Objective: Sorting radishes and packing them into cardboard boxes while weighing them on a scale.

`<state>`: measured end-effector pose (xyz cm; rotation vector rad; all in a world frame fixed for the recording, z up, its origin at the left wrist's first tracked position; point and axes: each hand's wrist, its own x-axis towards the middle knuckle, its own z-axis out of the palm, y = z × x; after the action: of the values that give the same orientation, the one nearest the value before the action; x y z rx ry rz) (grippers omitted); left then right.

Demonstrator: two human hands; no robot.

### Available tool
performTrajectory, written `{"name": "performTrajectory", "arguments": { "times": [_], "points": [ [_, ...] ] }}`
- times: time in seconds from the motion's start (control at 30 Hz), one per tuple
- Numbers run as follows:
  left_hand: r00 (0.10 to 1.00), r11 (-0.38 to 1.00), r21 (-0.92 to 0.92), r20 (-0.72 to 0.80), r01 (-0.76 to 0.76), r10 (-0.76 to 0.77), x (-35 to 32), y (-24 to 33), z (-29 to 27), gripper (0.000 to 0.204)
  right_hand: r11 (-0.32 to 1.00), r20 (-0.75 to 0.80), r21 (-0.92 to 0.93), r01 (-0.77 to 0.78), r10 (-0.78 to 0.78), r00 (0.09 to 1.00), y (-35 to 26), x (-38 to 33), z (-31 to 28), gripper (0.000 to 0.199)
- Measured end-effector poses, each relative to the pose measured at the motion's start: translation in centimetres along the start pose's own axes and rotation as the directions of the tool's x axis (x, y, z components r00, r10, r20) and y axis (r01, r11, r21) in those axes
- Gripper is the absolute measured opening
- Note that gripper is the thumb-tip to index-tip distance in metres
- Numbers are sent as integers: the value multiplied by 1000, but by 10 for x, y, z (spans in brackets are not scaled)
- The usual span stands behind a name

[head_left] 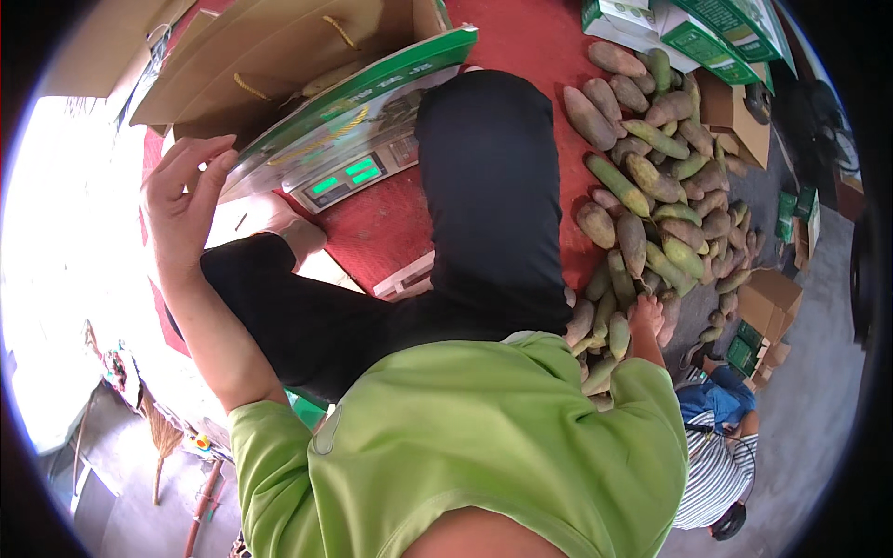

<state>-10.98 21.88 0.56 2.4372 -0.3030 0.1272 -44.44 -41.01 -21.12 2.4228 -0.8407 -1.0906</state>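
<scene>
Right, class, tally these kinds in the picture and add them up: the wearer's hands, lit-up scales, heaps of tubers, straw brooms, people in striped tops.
Wearer's left hand and right hand: 2
Lit-up scale: 1
Heap of tubers: 1
Straw broom: 1
Person in striped top: 1
Total: 6

Produce-packing area: heaped root vegetables (656,177), digital scale (349,179), rope-handled carton (344,107).

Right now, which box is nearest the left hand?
The open box with yellow rope handles, upper left, beside the left hand; the green-and-white boxes and brown cartons are at right, by the vegetable pile.
</scene>
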Motion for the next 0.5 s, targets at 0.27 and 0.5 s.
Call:
{"name": "performTrajectory", "arguments": {
  "times": [0.27, 0.5],
  "points": [
    [1000, 1000, -17, 3, -10, 10, -3, 3, -7, 13, 997, -44, -66, 44, -47, 998, -2, 2, 2, 25],
    [998, 998, -27, 25, -58, 59, -3, 4, -5, 13, 999, -39, -4, 52, -52, 998, 5, -3, -3, 29]
  ]
}}
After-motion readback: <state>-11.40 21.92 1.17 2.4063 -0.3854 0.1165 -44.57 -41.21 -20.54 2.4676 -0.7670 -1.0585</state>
